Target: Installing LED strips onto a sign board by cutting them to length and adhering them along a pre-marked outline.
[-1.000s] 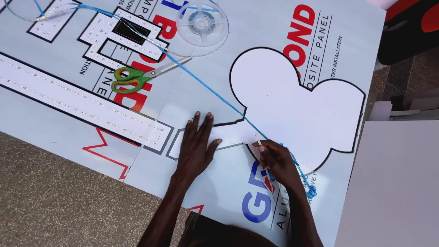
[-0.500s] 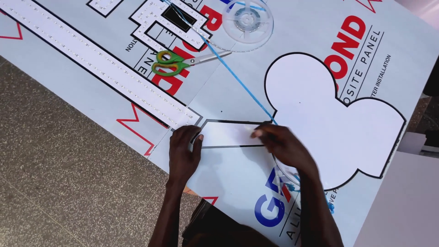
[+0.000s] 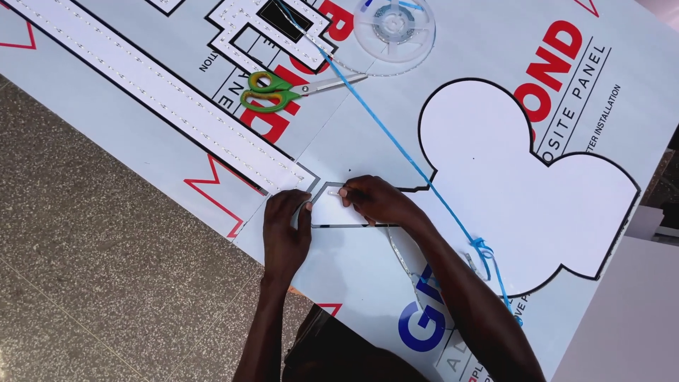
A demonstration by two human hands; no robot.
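Lying at upper left of the frame: long white bar (image 3: 163,106) already lined with rows of small lights, running diagonally across the printed panel sheet (image 3: 127,134). Just right of it, green-and-yellow scissors (image 3: 272,90) resting untouched below a stepped white letter shape (image 3: 244,25), also lined with lights. At lower centre, left hand (image 3: 284,230) pressing flat, fingers curled against the left edge of a small black-edged white tab (image 3: 336,211). Right hand (image 3: 378,201) pinching the end of a thin light strip (image 3: 332,192) onto the tab's upper left corner, the rest of the strip trailing down under the wrist. Above centre, clear reel (image 3: 393,27) lying near the top edge, blue cord (image 3: 403,152) crossing diagonally towards lower right. At right, large rounded white cutout (image 3: 516,184) showing no lights yet; judging from this, bar and letter finished, tab only starting, cutout remaining.
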